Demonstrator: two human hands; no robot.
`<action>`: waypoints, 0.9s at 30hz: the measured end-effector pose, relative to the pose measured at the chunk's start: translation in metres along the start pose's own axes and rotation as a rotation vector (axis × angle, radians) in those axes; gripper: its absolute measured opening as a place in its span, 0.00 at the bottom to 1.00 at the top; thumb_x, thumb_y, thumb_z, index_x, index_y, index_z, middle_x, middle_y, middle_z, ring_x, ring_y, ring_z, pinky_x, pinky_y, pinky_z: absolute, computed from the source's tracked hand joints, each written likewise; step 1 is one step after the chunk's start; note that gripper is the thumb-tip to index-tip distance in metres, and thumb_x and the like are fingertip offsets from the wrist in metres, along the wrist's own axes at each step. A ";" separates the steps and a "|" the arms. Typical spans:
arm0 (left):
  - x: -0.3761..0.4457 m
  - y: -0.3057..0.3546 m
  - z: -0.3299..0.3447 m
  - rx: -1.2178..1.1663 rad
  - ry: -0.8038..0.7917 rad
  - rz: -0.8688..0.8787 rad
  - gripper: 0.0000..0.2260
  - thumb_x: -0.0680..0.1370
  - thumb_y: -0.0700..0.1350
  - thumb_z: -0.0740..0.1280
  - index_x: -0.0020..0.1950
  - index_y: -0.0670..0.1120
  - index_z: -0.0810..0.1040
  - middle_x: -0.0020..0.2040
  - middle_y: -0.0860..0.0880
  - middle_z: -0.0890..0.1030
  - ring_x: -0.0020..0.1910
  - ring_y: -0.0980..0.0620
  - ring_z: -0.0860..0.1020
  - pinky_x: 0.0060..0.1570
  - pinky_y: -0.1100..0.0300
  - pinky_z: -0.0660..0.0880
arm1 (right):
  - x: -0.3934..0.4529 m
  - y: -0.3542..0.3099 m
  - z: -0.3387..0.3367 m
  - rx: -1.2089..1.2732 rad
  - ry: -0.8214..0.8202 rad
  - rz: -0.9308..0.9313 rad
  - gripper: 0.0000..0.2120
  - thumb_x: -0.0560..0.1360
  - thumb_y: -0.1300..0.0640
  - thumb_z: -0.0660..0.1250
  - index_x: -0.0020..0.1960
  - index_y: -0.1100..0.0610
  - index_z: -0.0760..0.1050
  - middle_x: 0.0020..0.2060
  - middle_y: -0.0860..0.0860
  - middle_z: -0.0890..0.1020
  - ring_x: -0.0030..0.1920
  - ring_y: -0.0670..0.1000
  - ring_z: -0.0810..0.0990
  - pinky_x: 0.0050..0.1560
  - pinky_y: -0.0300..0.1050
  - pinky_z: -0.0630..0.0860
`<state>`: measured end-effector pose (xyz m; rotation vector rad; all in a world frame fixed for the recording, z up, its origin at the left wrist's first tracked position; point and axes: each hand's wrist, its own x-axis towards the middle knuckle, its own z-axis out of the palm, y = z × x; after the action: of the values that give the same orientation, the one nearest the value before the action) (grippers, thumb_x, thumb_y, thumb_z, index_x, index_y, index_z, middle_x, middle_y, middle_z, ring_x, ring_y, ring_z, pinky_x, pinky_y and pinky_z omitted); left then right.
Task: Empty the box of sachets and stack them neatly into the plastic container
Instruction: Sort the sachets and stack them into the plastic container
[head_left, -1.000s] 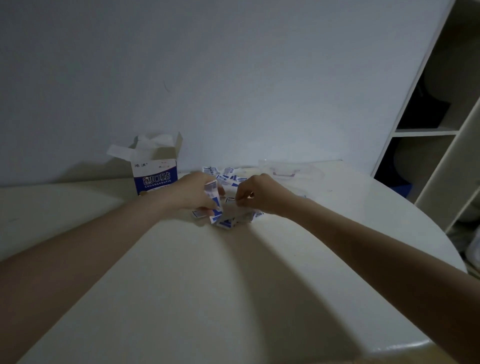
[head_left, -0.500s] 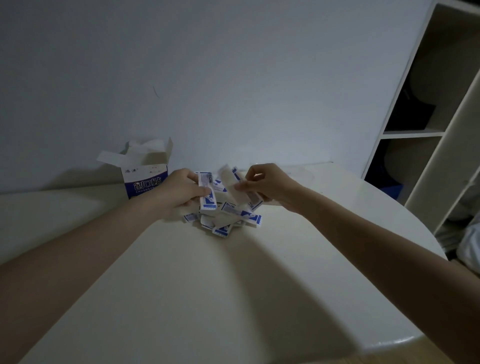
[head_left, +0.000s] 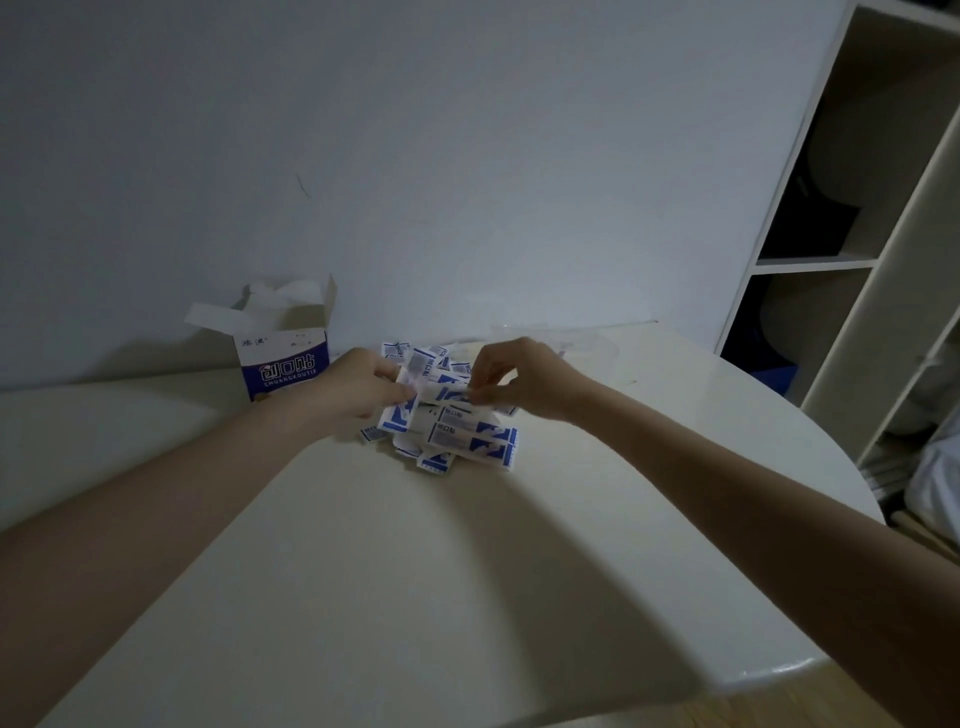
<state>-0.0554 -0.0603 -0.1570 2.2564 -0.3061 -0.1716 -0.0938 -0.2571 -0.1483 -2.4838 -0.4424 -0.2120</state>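
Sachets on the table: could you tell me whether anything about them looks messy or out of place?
Yes. The sachets lie in a loose, crisscrossed heap on the table beside the open box, not stacked. The left hand and right hand each pinch some above the heap. The clear container behind looks empty, though it is hard to see.

A pile of sachets (head_left: 457, 441) lay on the table (head_left: 363, 597) just below both hands, the box (head_left: 284, 358) stood left of the left hand (head_left: 358, 387), the container (head_left: 566, 345) behind the right hand (head_left: 524, 379).
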 end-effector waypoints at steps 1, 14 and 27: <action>0.000 0.001 -0.001 0.011 -0.024 0.010 0.10 0.77 0.41 0.66 0.37 0.40 0.71 0.29 0.47 0.65 0.27 0.53 0.61 0.27 0.63 0.58 | 0.001 -0.002 -0.004 0.067 0.003 0.015 0.09 0.69 0.61 0.73 0.46 0.65 0.79 0.46 0.59 0.83 0.44 0.48 0.78 0.43 0.30 0.72; 0.002 0.025 0.013 0.426 -0.156 0.257 0.10 0.79 0.43 0.61 0.58 0.43 0.75 0.54 0.47 0.78 0.50 0.51 0.75 0.46 0.61 0.72 | -0.006 -0.015 -0.013 -0.252 -0.014 -0.037 0.09 0.72 0.61 0.69 0.51 0.61 0.74 0.48 0.57 0.82 0.47 0.55 0.79 0.47 0.47 0.76; 0.009 0.029 0.044 0.678 -0.199 0.357 0.09 0.71 0.44 0.71 0.40 0.49 0.70 0.35 0.57 0.68 0.38 0.54 0.69 0.30 0.65 0.62 | -0.030 0.024 -0.007 -0.328 -0.092 0.051 0.09 0.76 0.57 0.64 0.47 0.62 0.80 0.44 0.58 0.83 0.46 0.56 0.79 0.47 0.46 0.76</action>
<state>-0.0610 -0.1128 -0.1634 2.7955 -0.9877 -0.1126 -0.1138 -0.2880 -0.1633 -2.8324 -0.4083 -0.1605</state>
